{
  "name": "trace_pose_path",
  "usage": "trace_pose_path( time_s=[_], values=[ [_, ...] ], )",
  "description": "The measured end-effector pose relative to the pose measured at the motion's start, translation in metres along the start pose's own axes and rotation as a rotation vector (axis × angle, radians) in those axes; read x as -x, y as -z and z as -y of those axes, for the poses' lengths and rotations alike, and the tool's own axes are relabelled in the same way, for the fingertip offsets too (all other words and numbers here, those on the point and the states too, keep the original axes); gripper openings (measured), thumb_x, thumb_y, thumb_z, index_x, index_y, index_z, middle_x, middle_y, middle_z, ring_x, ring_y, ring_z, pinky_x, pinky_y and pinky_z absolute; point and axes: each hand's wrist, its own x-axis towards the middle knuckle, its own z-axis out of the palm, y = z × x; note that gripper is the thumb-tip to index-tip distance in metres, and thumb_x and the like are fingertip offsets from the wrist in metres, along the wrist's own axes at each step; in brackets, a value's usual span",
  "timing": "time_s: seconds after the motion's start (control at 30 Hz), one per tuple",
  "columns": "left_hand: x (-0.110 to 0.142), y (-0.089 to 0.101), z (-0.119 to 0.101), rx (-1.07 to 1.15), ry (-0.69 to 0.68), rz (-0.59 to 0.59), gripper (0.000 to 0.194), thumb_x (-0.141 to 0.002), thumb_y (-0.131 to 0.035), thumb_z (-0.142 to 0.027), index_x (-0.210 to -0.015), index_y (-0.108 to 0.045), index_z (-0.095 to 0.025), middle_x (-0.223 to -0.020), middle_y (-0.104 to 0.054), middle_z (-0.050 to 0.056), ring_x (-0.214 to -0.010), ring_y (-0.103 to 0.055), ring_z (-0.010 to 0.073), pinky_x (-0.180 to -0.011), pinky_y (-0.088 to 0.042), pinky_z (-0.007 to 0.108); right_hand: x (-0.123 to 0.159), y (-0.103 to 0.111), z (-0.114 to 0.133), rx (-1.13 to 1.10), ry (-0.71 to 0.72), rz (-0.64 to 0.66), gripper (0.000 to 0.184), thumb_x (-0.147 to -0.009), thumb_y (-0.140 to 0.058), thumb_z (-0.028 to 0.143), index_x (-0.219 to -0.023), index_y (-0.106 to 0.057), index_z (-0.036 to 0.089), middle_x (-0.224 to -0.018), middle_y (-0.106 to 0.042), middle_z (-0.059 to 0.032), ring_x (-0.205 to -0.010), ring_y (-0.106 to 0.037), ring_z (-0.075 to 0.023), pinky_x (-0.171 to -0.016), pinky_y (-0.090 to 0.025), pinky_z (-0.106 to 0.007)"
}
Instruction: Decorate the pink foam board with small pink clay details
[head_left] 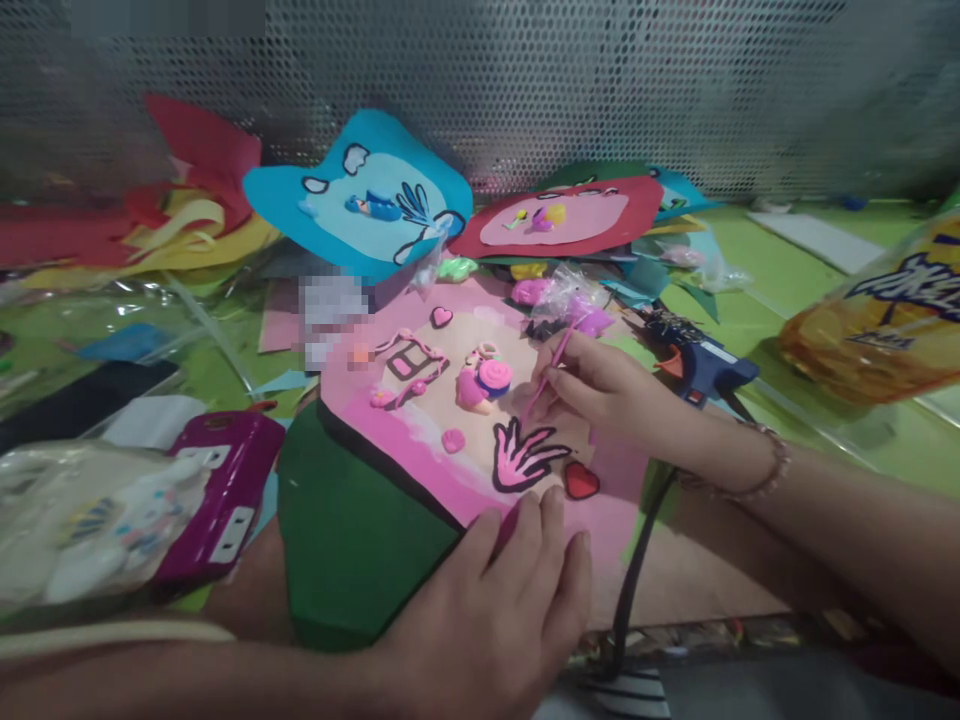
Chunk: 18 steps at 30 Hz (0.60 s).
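Observation:
A pink craft sheet (626,510) lies before me, decorated with a moulded clay snail (493,378), a black-outlined coral shape (517,462), a red heart (581,481) and a small framed window-like pattern (412,362). My right hand (600,385) pinches a thin pink stick (561,347), its lower end over the sheet between snail and coral; whether it touches is unclear. Fingers stretched out, my left hand (499,590) rests on the sheet's near edge, just below the coral. Part of a dark green sheet (360,530) shows beside my left hand.
Blue (277,200) and red (645,205) decorated cut-outs stand at the back, with bagged clay (574,295) before them. A glue gun (705,375) and its cord are at right, near a yellow snack bag (892,310). A purple case (225,490) lies left.

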Motion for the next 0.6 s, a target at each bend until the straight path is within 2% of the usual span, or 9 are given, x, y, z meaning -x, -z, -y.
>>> trace_pose_path(
  time_s=[0.13,0.3,0.47,0.6],
  values=[
    [0.0001,0.0006,-0.0009,0.014,0.001,0.004,0.045,-0.090,-0.042,-0.030,-0.128,-0.047,-0.007,-0.131,-0.051,0.021,-0.123,-0.042,0.0344,-0.094,-0.026,0.045,0.0007,-0.0003,0.0036,0.021,0.006,0.011,0.010,-0.084,-0.042,0.012,-0.080,-0.042,0.022,-0.071,-0.061,-0.0006,-0.063,-0.065,-0.0146,-0.058,-0.057,-0.028],
    [0.0004,0.0016,-0.0014,0.023,0.010,0.036,0.046,-0.090,-0.042,-0.031,-0.129,-0.045,-0.007,-0.132,-0.050,0.022,-0.124,-0.041,0.0348,-0.095,-0.024,0.046,0.0019,0.0008,0.0083,0.066,0.060,-0.069,0.009,-0.086,-0.042,0.011,-0.085,-0.044,0.020,-0.064,-0.059,0.0013,-0.060,-0.063,-0.0116,-0.056,-0.052,-0.022],
    [0.0007,0.0013,-0.0018,0.033,0.027,0.038,0.045,-0.090,-0.043,-0.029,-0.129,-0.045,-0.007,-0.132,-0.051,0.021,-0.124,-0.041,0.0340,-0.096,-0.025,0.046,0.0039,-0.0021,0.0084,0.084,0.126,-0.013,0.008,-0.089,-0.040,0.012,-0.087,-0.044,0.019,-0.074,-0.061,-0.0023,-0.069,-0.066,-0.0122,-0.060,-0.055,-0.023],
    [0.0010,-0.0002,-0.0021,0.027,0.009,0.011,0.045,-0.090,-0.043,-0.032,-0.128,-0.046,-0.007,-0.131,-0.052,0.021,-0.123,-0.041,0.0345,-0.095,-0.026,0.046,0.0049,-0.0046,0.0076,0.172,0.159,-0.016,0.011,-0.088,-0.039,0.009,-0.088,-0.045,0.019,-0.076,-0.062,-0.0022,-0.072,-0.065,-0.0121,-0.064,-0.054,-0.024]
  ],
)
